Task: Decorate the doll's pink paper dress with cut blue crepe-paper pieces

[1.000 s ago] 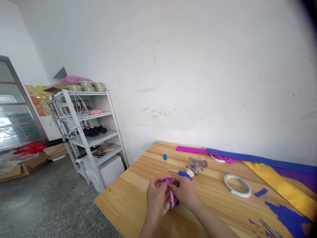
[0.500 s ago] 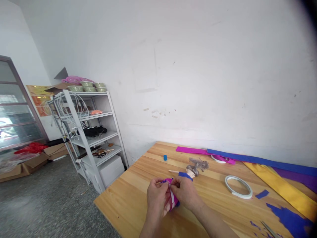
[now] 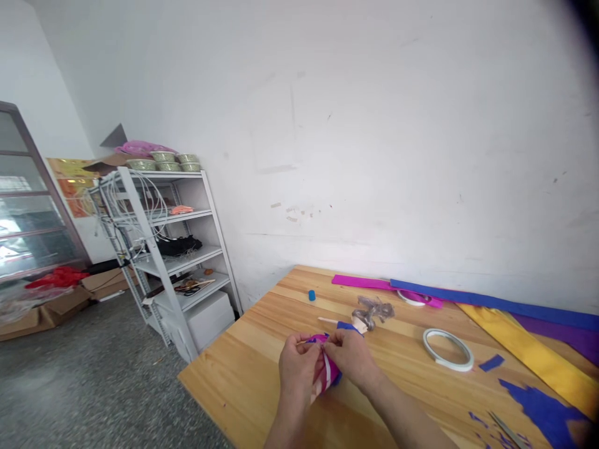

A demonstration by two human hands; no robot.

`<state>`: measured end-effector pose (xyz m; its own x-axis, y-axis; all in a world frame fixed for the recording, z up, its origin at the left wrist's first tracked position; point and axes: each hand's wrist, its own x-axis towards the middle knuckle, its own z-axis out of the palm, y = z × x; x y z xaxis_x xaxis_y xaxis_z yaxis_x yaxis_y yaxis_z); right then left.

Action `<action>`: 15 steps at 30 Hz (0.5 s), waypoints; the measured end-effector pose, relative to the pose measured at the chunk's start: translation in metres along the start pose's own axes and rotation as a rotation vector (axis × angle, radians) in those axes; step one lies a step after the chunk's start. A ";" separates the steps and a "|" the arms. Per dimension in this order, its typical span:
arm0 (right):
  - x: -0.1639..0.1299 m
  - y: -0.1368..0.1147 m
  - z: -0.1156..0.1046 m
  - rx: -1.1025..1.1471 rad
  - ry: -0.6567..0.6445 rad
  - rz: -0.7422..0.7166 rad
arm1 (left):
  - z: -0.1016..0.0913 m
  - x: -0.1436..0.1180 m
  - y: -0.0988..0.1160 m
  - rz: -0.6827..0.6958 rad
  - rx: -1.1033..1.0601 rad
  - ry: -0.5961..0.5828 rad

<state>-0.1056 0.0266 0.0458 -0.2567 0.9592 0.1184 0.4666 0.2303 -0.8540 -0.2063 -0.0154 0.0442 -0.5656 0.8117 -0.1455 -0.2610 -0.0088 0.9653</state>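
A doll lies on the wooden table, its long greyish-brown hair (image 3: 373,312) spread toward the wall. Blue cloth (image 3: 345,326) covers its upper body, and one pale arm (image 3: 327,320) sticks out to the left. Around its lower part is magenta cloth (image 3: 334,369) with a white tape strip (image 3: 327,370) along it. My left hand (image 3: 298,363) pinches the magenta cloth from the left. From the right, my right hand (image 3: 350,355) pinches at the upper end of the tape strip, fingertips close to the left ones. The fingers hide much of the doll.
Right of the hands lie a white tape roll (image 3: 448,350), a blue scrap (image 3: 491,363), blue cloth (image 3: 545,408) and scissors (image 3: 506,429). Blue (image 3: 468,297) and yellow (image 3: 528,349) fabric strips run along the back. A small blue cylinder (image 3: 311,295) stands farther left. Metal shelving (image 3: 187,268) is beyond the table.
Both hands stay at the magenta cloth with only slight finger shifts. A little more of the white strip and magenta cloth shows below the right fingers. The view has shifted slightly.
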 end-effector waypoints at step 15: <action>-0.001 0.003 0.004 0.172 -0.079 0.101 | -0.003 0.001 -0.002 -0.015 -0.009 -0.007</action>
<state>-0.1074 0.0258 0.0413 -0.2846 0.9586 -0.0059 0.3432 0.0961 -0.9343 -0.2090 -0.0164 0.0412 -0.5563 0.8157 -0.1587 -0.2764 -0.0015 0.9610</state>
